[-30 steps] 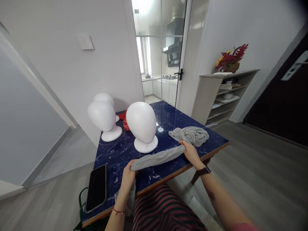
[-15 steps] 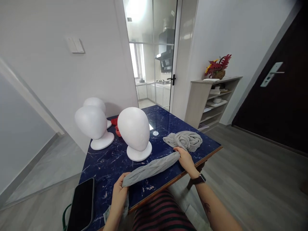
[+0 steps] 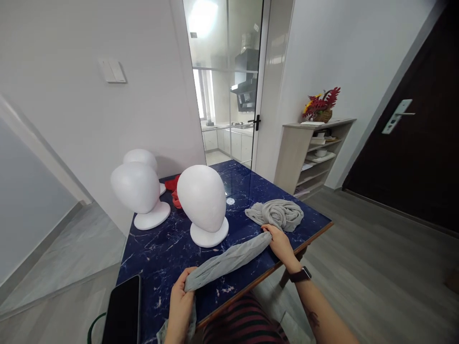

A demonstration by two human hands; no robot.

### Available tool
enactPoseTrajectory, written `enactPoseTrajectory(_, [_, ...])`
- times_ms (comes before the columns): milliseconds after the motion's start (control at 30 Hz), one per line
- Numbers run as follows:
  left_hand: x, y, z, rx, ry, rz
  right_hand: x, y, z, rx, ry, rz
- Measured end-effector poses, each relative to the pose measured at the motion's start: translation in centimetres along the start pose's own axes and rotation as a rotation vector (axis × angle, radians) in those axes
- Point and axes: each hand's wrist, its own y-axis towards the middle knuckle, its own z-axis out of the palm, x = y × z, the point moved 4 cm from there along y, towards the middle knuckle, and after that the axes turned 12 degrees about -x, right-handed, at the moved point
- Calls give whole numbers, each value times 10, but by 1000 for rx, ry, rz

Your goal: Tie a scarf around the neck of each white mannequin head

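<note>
A long grey scarf, gathered into a folded band, stretches between my two hands above the table's front edge. My left hand is closed around its left end, and a loose tail hangs down by that wrist. At the right end my right hand grips the cloth, close to a coiled heap of the same grey fabric on the table. Whether heap and band are one piece is hidden behind my right hand. Just beyond the band stands a white foam mannequin head on a round base.
Two more white foam heads stand at the back left, the nearer one partly covering the other. Red cloth lies behind the front head. A black phone rests at the left corner of the blue marbled table.
The whole view has shifted slightly, with things appearing a little lower. Both hands keep hold of the scarf, which stays stretched in nearly the same pose.
</note>
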Motion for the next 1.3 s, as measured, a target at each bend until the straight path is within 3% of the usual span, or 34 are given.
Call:
enactPoseTrajectory(500, [-18, -12, 0, -8, -5, 10, -6, 1, 4, -1, -83, 20])
enactPoseTrajectory(633, [-21, -12, 0, -19, -5, 13, -6, 2, 2, -17, -15, 41])
enactPoseTrajectory(1133, [-12, -16, 0, -99, -100, -10, -4, 2, -1, -21, 73, 36])
enactPoseTrajectory(1300, [-14, -21, 9, 10, -102, -29, -5, -1, -3, -15, 104, 87])
